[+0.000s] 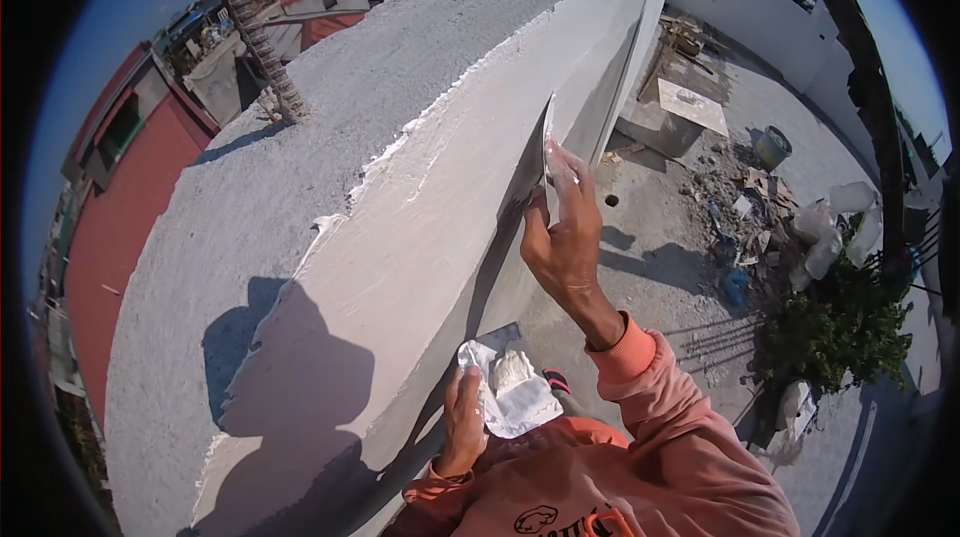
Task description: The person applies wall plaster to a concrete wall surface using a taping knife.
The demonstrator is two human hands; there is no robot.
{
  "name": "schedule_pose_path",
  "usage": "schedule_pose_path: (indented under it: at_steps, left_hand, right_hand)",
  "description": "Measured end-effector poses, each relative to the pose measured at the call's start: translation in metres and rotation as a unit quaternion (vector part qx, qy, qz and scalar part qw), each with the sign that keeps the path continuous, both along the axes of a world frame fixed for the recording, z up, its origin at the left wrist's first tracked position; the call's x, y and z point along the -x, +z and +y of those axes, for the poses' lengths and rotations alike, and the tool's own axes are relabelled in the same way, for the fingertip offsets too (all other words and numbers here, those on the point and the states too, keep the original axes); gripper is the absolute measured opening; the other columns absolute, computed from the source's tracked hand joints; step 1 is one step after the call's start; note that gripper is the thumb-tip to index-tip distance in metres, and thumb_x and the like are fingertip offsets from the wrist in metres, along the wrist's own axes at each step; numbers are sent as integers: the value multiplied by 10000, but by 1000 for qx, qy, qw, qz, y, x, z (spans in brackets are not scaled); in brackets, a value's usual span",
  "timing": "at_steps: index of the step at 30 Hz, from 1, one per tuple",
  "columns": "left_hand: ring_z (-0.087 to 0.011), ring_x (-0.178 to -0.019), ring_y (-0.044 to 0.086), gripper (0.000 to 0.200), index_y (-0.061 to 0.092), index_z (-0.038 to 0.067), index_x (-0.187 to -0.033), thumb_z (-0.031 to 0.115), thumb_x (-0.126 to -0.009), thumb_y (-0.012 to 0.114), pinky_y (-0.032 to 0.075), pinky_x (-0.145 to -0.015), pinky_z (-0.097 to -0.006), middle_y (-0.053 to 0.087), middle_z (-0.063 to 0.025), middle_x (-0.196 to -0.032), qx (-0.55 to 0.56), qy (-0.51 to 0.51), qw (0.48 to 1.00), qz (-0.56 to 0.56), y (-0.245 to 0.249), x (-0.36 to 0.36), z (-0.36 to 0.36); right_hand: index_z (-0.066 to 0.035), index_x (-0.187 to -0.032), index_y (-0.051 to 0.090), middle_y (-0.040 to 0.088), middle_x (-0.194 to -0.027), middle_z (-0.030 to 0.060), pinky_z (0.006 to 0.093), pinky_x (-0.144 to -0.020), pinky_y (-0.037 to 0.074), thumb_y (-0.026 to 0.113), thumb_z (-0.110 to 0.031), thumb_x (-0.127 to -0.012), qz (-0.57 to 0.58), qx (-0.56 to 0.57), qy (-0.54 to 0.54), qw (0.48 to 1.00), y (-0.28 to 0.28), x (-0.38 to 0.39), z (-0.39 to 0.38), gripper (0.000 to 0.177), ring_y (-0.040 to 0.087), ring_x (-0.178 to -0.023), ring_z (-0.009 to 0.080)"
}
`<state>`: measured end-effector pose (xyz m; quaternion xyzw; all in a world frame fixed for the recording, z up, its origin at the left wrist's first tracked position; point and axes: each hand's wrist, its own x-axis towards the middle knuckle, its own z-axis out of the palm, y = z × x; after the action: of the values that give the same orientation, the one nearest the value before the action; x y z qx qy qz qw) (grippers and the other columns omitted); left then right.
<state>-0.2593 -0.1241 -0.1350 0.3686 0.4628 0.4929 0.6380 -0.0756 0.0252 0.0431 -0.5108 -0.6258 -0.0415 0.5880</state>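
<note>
My right hand (565, 232) is closed round a thin putty knife (547, 137), seen nearly edge-on, its blade against the wall face (430, 197). White smears coat the fingertips. The wall face carries a smooth pale coat with a ragged white ridge along its top edge. Low in front of my chest, my left hand (462, 427) grips the side of a putty-covered board (528, 405). A lump of white putty (512, 370) sits on that board. Part of the left hand's grip is hidden beneath the board.
A rough concrete wall top (400, 62) runs along the left, with a ribbed steel bar (250, 27) rising from it. On the floor at right are a bucket (773, 147), a tub (668, 127) with a board on it, rubble (735, 187), plastic bags (825, 227) and a leafy plant (835, 327).
</note>
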Motion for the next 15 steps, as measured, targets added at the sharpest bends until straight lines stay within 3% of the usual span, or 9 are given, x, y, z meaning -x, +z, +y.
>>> schedule_pose_path:
  at_steps: [2, 5, 8, 10, 12, 14, 15]
  left_hand:
    - [-185, -1155, 509, 523, 453, -76, -1332, 289, -977, 574, 417, -964, -291, 553, -142, -1243, 108, 22, 987, -115, 10, 6, -1]
    - [-179, -1140, 515, 514, 459, -79, -1325, 277, -974, 579, 423, -954, -291, 559, -138, -1231, 130, 53, 985, -100, 4, 12, -7]
    - [-174, -1103, 563, 339, 522, -16, -1244, 229, -1015, 471, 482, -872, -301, 560, -101, -1197, 70, 75, 995, -7, -21, 11, -21]
    - [-166, -1118, 528, 446, 452, -23, -1323, 264, -992, 533, 440, -918, -287, 562, -104, -1196, 54, -58, 987, 137, -22, 29, -17]
    - [-164, -1134, 507, 508, 403, -18, -1371, 275, -985, 554, 418, -943, -285, 551, -105, -1210, 47, -85, 991, 95, -16, 34, -20]
    - [-169, -1150, 497, 498, 375, 1, -1387, 262, -994, 534, 418, -946, -295, 528, -105, -1238, 43, -4, 990, -131, 25, 17, -18]
    - [-169, -1150, 497, 479, 374, 4, -1385, 247, -999, 521, 420, -946, -302, 516, -102, -1253, -6, 5, 996, -87, 37, 13, -18]
  right_hand:
    - [33, -1381, 424, 507, -1263, 241, 415, -953, 466, 545, 129, -729, -16, 2, 9, 1000, -5, 13, -11, 670, 546, -1149, 392]
    - [46, -1391, 404, 493, -1273, 256, 420, -958, 465, 548, 130, -714, -42, -17, 10, 999, -15, 33, -23, 697, 533, -1169, 400]
    - [58, -1403, 386, 465, -1298, 274, 421, -1004, 433, 549, 120, -698, -50, -14, 23, 998, -21, 53, -40, 726, 492, -1218, 410]
    - [64, -1405, 383, 432, -1326, 280, 438, -1029, 407, 556, 111, -677, -40, 2, 46, 998, -25, 66, -54, 750, 456, -1250, 429]
    - [71, -1397, 392, 422, -1332, 282, 451, -1027, 404, 557, 111, -665, -56, 3, 52, 997, -29, 78, -68, 751, 448, -1254, 440]
    - [77, -1367, 427, 423, -1335, 289, 476, -1020, 399, 565, 108, -655, -59, -10, 60, 996, -36, 92, -79, 726, 445, -1251, 445]
    - [77, -1355, 444, 436, -1326, 292, 486, -1009, 398, 589, 94, -660, -53, -10, 76, 996, -37, 98, -88, 710, 449, -1241, 453]
